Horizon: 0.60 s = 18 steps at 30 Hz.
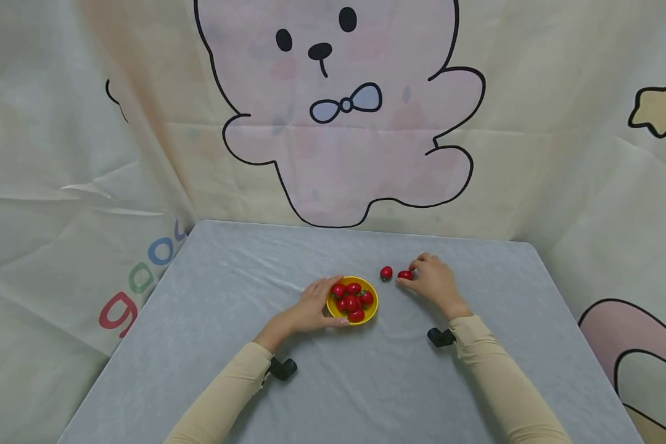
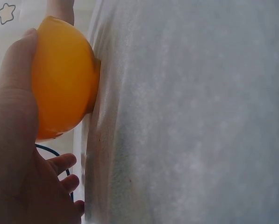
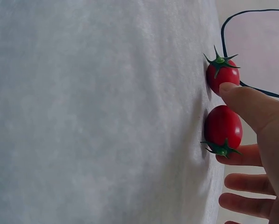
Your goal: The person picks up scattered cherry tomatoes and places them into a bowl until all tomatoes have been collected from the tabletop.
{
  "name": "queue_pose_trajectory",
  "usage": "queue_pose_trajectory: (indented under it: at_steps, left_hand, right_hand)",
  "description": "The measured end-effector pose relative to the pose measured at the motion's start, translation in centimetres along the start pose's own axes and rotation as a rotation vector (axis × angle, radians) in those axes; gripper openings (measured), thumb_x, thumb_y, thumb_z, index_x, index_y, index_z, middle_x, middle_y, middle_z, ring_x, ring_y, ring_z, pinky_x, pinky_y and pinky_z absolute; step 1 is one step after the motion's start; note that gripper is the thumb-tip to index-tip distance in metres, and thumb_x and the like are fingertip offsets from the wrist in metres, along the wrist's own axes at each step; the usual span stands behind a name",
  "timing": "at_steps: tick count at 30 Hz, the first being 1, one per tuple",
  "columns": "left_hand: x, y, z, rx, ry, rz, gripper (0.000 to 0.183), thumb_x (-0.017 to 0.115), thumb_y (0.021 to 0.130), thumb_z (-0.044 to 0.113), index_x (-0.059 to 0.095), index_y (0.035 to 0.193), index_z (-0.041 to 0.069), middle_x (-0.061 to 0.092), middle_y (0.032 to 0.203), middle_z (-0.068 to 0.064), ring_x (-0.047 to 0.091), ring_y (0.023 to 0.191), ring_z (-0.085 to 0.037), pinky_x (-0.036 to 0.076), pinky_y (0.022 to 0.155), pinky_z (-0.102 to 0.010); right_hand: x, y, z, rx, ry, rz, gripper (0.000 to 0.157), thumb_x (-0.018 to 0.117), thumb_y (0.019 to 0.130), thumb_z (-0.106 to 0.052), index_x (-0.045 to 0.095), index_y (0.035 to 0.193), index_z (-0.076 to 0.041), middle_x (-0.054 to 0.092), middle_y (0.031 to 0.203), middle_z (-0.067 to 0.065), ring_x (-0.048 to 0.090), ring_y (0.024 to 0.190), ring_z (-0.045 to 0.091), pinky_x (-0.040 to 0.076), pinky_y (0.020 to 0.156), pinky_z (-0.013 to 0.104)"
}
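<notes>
My left hand (image 1: 309,308) holds the yellow bowl (image 1: 377,302) at its left side, thumb at the near rim and fingers at the far rim. The bowl stands upright on the cloth, with several red cherry tomatoes (image 1: 351,303) inside. To the right, my right hand (image 1: 437,282) pinches a cherry tomato (image 3: 223,125) between thumb and forefinger, low at the table, its green stem end toward the forefinger. Another cherry tomato (image 1: 386,272) lies just left of that one, between it and the bowl; in the right wrist view the thumb tip overlaps it.
A pale blue-grey cloth covers the table (image 1: 366,382). Behind it hangs a curtain (image 1: 510,154) printed with a bear, and more printed fabric borders both sides. Black wrist mounts (image 1: 283,369) show at both cuffs.
</notes>
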<state>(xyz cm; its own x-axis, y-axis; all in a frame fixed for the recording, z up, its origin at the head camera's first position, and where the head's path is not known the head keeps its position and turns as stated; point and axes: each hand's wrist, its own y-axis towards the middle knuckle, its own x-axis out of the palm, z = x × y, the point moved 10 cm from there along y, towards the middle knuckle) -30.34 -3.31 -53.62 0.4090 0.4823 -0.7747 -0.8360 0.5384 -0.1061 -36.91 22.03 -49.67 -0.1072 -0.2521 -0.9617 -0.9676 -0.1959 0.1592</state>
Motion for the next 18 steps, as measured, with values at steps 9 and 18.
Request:
queue_pose_trajectory:
  at_steps: [9,18]
  left_hand:
    - [0.06,0.01,-0.06,-0.004,-0.007,0.002,0.103,0.069,0.08,0.066,0.013,0.158,0.029,0.024,0.164,-0.005,0.018,0.152,-0.037,0.013,0.125,-0.057]
    - [0.02,-0.11,0.02,-0.003,-0.007,0.002,0.103,0.068,0.081,0.066,0.012,0.158,0.028,0.024,0.164,-0.006,0.018,0.152,-0.037,0.013,0.125,-0.056]
  right_hand:
    - [-0.15,-0.12,-0.32,-0.01,-0.017,0.037,0.048,0.079,0.078,-0.052,0.074,0.088,-0.005,0.068,0.104,0.018,0.063,0.09,0.036,0.054,0.076,0.053]
    - [-0.28,-0.11,-0.6,-0.015,-0.028,0.051,0.043,0.079,0.08,-0.048,0.072,0.081,-0.006,0.067,0.101,0.016,0.062,0.085,0.033,0.053,0.071,0.049]
